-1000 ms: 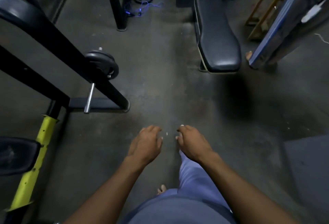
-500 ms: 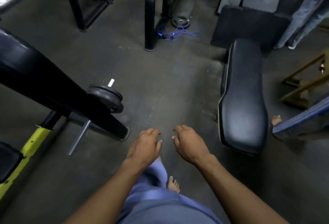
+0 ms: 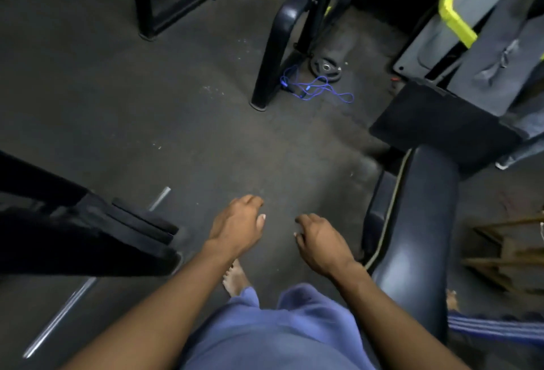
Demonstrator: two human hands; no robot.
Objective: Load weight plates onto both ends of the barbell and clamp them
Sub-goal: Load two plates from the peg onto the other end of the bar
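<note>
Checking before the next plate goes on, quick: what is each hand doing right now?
Left hand: empty, fingers loosely curled, holding nothing.
Right hand: empty, fingers loosely curled, holding nothing.

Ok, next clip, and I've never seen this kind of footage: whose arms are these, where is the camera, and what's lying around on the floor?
There is no machine here. The camera sits on a person's head and looks forward and down, so the two bare arms are their own. The left hand and right hand hang in front of the body with fingers loosely curled, and neither holds anything. Below is a dark gym floor. On it, further ahead, lies a small weight plate beside a tangled blue cord. A padded black bench stands to the right. At left, black plates sit on a metal bar.
</note>
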